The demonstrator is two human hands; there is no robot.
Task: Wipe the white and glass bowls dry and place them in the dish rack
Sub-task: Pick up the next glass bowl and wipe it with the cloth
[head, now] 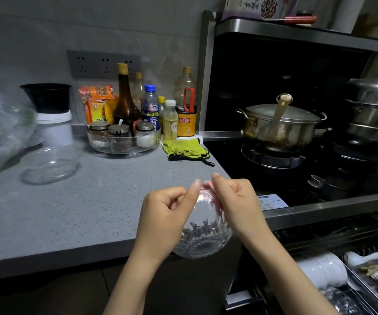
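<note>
Cut-glass bowl (204,239), faceted ribbed wall, hanging tilted at lower centre, just past front edge of speckled grey countertop (69,212). Left hand (165,214) and right hand (235,201) both pinching its upper rim, fingers curled. Smooth clear bowl (51,164) sitting on countertop, left. Wire dish rack (361,247) lying open at lower right, white bowls (322,269) standing on edge inside. Crumpled green cloth (185,150) lying beside hob edge.

**Layout**

I am logging the glass bowl (202,233) hanging between left hand (163,214) and right hand (235,201), over the counter (69,212) edge. A second bowl (49,164) is sitting on the counter, left. The dish rack (356,248) is lying below the stove (263,178), right.
</note>
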